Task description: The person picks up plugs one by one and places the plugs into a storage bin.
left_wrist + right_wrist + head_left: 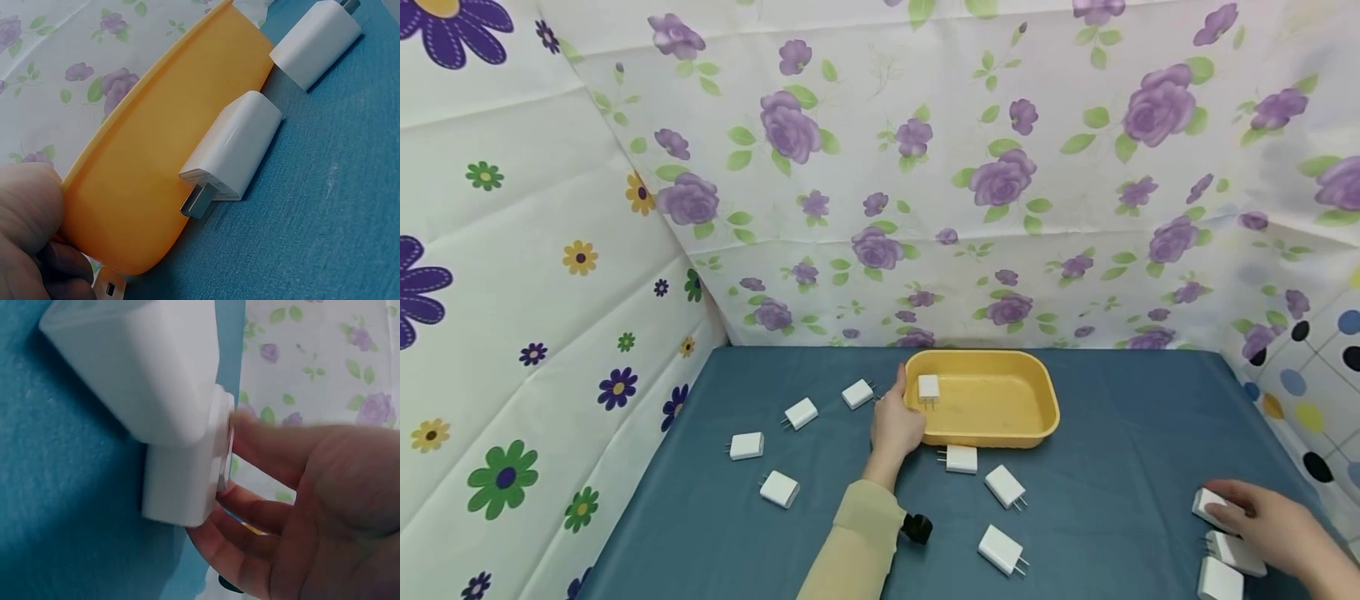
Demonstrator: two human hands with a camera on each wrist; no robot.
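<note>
A yellow plastic tray [1000, 408] stands near the back of the table, with one white charger [928, 388] lying inside its left end. My left hand [897, 427] grips the tray's left side; in the left wrist view the thumb [30, 203] lies at the rim and the fingers curl below. At the far right, my right hand [1273, 521] pinches a white charger [1207, 505] between thumb and fingers. Right by it lie two more chargers, one [1238, 555] close under the hand and another [1220, 581] nearer the front.
Several white plug chargers lie left of the tray, among them one [746, 446] farthest left. Another charger [962, 459] sits against the tray's front wall, with two [1004, 487] more in front. Floral cloth [880, 167] hangs behind the blue tabletop [1112, 450].
</note>
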